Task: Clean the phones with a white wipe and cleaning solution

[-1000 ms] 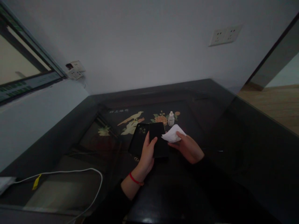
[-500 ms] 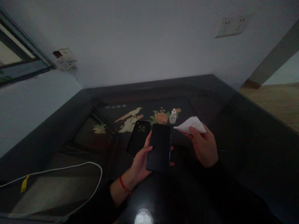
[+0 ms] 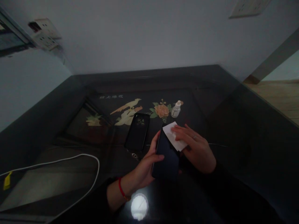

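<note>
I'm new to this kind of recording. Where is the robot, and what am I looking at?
There is no robot: these are a person's own bare hands, seen by a camera worn on the head and looking forward and down. The left hand holds a dark phone. The right hand has its fingers on a white cloth, laid over the phone's upper part. On the dark table lie an empty phone case and a white cable; a small bottle stands behind the cloth.

The left hand (image 3: 147, 165) grips, thumb (image 3: 157, 158) uppermost — the right hand (image 3: 198, 149) palm-down, fingers (image 3: 184, 133) pointing inward.
</note>
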A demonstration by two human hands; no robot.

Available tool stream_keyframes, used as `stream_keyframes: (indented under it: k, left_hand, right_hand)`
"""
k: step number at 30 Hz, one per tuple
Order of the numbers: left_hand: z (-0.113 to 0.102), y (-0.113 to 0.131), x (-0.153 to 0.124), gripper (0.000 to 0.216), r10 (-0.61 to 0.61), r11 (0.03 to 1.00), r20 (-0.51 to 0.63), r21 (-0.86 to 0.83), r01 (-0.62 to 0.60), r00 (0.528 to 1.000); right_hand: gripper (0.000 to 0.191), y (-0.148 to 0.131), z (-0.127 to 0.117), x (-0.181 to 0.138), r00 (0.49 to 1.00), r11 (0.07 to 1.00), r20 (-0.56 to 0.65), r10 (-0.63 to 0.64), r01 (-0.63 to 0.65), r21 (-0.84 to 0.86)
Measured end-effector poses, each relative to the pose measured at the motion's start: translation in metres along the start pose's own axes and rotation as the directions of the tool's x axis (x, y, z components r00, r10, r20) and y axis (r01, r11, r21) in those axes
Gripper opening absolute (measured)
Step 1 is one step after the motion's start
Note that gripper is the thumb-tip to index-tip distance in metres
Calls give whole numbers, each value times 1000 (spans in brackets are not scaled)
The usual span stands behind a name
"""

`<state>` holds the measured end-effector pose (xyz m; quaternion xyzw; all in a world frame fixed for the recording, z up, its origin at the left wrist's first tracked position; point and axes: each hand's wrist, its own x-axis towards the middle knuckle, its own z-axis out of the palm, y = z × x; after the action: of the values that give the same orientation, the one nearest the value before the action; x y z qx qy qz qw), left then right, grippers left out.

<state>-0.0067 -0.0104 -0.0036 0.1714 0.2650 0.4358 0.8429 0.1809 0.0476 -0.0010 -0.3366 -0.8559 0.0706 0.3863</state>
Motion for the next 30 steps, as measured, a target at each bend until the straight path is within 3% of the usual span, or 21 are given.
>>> stream_keyframes:
  k: [8, 16, 23, 30]
  left_hand:
    - [1, 1, -1, 82, -14, 999, -46, 47, 17, 999]
    - [2, -2, -1, 90, -47, 997, 25, 59, 45, 999]
    - [1, 0, 0, 87, -34, 998, 31, 53, 32, 999]
    - [1, 1, 0, 85, -12, 997, 63, 78, 8, 998]
  right_hand:
    - [55, 2, 2, -1, 994, 988, 109, -22, 39, -152]
    - [48, 4, -3, 0, 993, 963, 113, -19, 48, -265]
    - [46, 9, -4, -4, 994, 982, 99, -51, 68, -175]
    - [59, 12, -8, -5, 998, 994, -6, -57, 56, -99]
